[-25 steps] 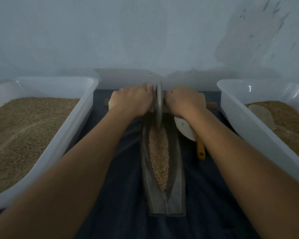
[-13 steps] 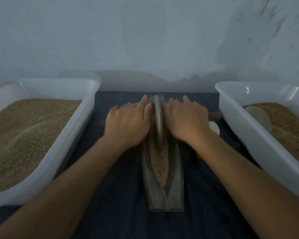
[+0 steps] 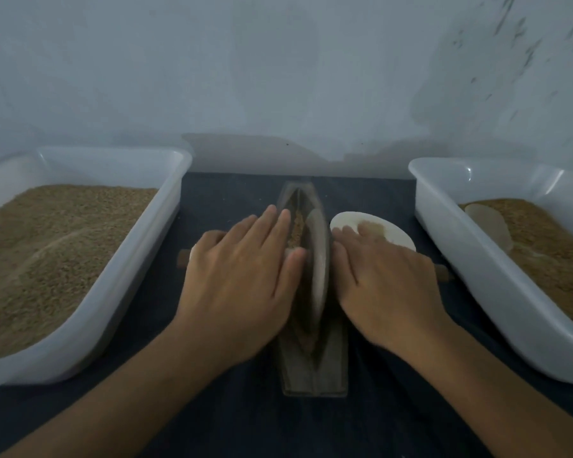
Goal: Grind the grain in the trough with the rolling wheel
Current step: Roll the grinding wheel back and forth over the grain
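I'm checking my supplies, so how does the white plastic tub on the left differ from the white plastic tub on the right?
The left white plastic tub holds a fuller, bare bed of brown grain; the right white plastic tub holds less in view, with a pale scoop-like piece lying in it. Both are white, rectangular and flank the trough.

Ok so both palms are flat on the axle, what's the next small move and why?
Probably roll the wheel forward again. It sits near the middle of the trough, with grain lying ahead of it. Left hand and right hand press the axle with straight fingers.
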A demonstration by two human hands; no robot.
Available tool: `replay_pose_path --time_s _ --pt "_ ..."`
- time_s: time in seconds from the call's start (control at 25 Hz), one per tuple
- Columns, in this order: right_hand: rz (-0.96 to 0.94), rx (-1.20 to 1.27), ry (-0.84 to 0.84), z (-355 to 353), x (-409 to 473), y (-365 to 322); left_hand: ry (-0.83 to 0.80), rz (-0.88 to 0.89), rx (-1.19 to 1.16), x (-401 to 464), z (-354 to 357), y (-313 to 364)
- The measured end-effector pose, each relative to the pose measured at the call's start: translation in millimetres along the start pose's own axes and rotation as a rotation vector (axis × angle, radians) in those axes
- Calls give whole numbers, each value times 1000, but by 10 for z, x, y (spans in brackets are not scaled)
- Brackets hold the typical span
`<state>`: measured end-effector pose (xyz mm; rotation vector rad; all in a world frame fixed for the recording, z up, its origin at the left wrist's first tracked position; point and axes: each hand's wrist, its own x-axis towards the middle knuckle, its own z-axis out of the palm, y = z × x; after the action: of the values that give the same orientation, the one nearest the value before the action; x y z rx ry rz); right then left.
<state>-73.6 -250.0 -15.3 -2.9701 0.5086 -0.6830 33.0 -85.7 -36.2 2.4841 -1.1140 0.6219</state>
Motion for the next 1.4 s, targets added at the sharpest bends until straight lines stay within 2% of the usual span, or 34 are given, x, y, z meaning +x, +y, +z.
replay_pose_path --time_s 0.12,0.24,0.36,0.48,0.6,0.76,0.88,0.96,1.08,1.16,1.24,1.32,1.4 --pt "45 -40 -110 189 652 71 -124 -70 25 594 125 -90" --pt "207 -17 -183 301 1339 170 -276 -220 -3 1256 204 -194" --pt "198 -34 -230 307 1267 143 -315 -210 24 1200 224 -168" --pt "46 -43 -144 175 491 78 -176 -150 -25 376 98 -82" --pt "-45 -63 -56 -37 -5 3 -174 -74 -132 -116 -95 -30" --pt "12 -70 -134 163 550 38 -143 -145 -33 391 128 -102" --pt "189 -30 -216 268 1350 140 -252 -237 -29 1242 265 -199" --pt "212 -80 -268 283 1535 151 -292 -265 -15 1514 280 -248" --pt "160 -107 -246 267 1074 128 -211 -144 79 1016 283 -143" --pt "103 -99 -69 141 466 34 -77 -92 -25 406 171 -88" --pt "13 -131 22 8 -31 -81 -31 -54 -118 -69 15 -59" --pt "-2 -162 24 -6 -44 -101 3 -28 -129 -206 -16 -89" --pt "25 -179 -85 29 298 -98 -71 -50 -85 26 63 -137"
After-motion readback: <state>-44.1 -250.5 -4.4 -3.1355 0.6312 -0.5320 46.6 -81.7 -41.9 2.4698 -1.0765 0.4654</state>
